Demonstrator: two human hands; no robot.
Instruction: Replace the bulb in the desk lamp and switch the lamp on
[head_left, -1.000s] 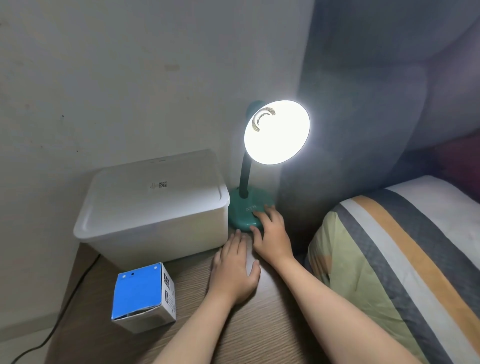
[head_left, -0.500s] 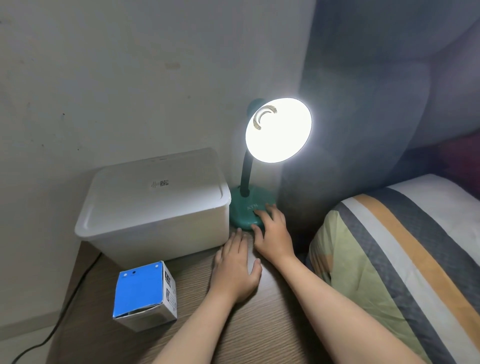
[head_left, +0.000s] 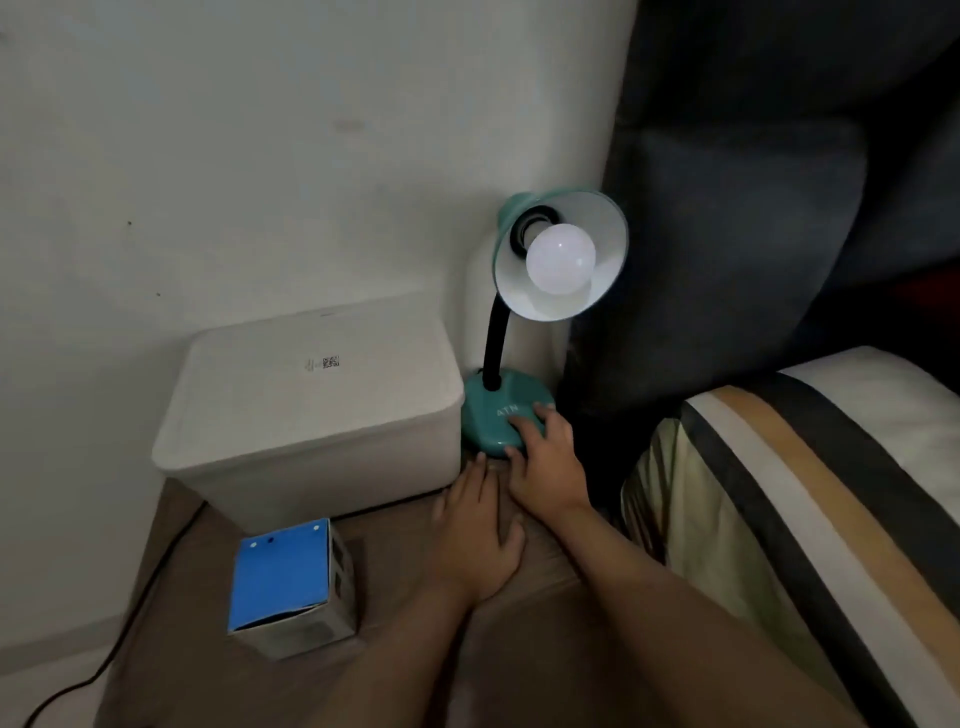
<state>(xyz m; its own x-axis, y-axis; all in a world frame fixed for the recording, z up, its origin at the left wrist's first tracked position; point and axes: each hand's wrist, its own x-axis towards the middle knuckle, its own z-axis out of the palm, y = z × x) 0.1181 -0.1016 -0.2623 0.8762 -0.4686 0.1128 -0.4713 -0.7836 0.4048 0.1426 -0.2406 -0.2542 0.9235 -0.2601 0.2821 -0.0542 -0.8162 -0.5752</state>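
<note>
A teal desk lamp (head_left: 491, 413) stands at the back of the wooden bedside table (head_left: 519, 649), against the wall. Its shade tilts toward me and a round white bulb (head_left: 560, 258) sits in the socket, unlit. My right hand (head_left: 543, 457) rests on the front of the lamp's base, fingertips pressing on its top. My left hand (head_left: 475, 530) lies flat on the table just in front of the base, fingers straight. A blue and white bulb box (head_left: 291, 587) lies on the table to the left, its flap end open.
A white lidded plastic bin (head_left: 311, 410) fills the back left of the table beside the lamp. A black cable (head_left: 130, 613) runs off the left edge. A striped pillow (head_left: 810, 509) and dark headboard (head_left: 779, 208) are on the right.
The lamp was shining brightly in both earlier frames and is now dark, so the room looks dimmer. My hands have stayed in about the same places.
</note>
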